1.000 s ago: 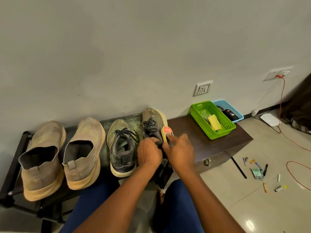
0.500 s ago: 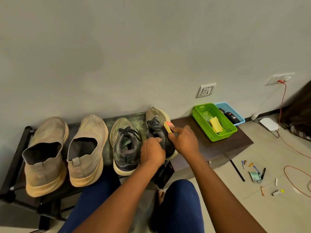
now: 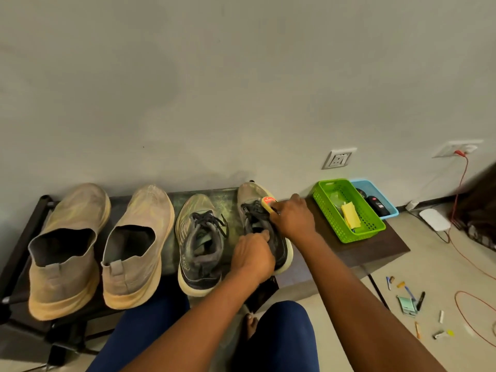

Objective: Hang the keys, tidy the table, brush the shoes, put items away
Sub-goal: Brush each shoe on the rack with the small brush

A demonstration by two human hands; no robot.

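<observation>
Brush (image 3: 268,203) has slid fwd to the laces of the dark sneaker (image 3: 264,226) at the surface's (image 3: 375,249) middle — right hand (image 3: 294,218) clenched round it, left hand (image 3: 252,255) gripping the collar. Brushing stroke underway — other shoes, floor clutter still pending.

A single wide-angle head camera looks forward and steeply down from above the person's knees, facing a plain wall (image 3: 241,76). The low bench (image 3: 375,248) against that wall crosses the middle of the frame, close below the lens; both forearms reach in from the near edge. The floor (image 3: 442,277) spreads at right.
</observation>
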